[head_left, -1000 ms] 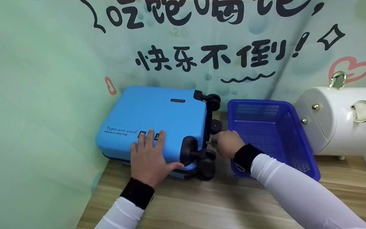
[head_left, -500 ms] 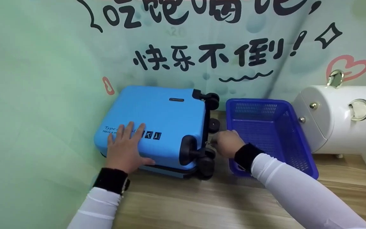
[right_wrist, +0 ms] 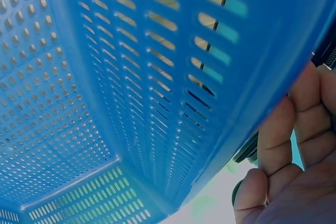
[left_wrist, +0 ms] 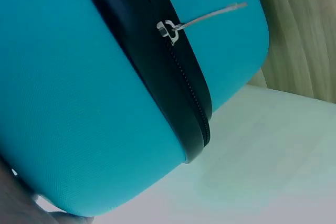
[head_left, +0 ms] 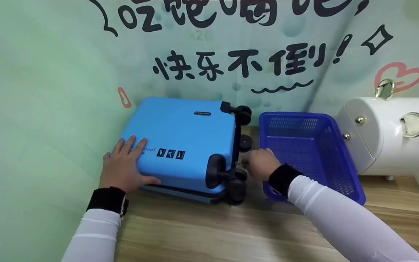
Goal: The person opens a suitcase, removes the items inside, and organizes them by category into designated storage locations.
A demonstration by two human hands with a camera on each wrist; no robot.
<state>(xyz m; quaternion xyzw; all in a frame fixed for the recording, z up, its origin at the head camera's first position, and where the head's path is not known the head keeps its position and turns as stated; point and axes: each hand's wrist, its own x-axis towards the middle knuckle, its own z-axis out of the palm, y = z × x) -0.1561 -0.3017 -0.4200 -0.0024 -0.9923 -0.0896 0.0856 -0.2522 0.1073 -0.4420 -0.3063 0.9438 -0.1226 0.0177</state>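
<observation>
Pale green wall covering (head_left: 49, 109) backs the scene, its black lettering reading 快乐不倒! at twelve o'clock (the line above is cropped by the top edge). On the wood-grain table (head_left: 195, 233) I see a bright blue suitcase (head_left: 180, 127) lying flat, from centre toward nine o'clock, its black wheels (head_left: 236, 187) at the three o'clock end. Between eight and nine, the left hand (head_left: 122, 169) rests with fingers spread over the near left corner, probably to steady the shell. At four o'clock, the right hand (head_left: 262, 164) is curled at the wheeled end and appears to pinch a small metal zipper pull (head_left: 237, 163); bracing likely lets it tug without the case sliding. Another corded slider (left_wrist: 170, 30) shows in my left wrist view, untouched. Toward three sit a dark blue basket (head_left: 296, 114), then a white container (head_left: 398, 145). Fingers hide most of the suitcase's slogan, leaving "cool" beside three black pictograms (head_left: 171, 154); its nameplate (head_left: 202, 114) is too small to read.
</observation>
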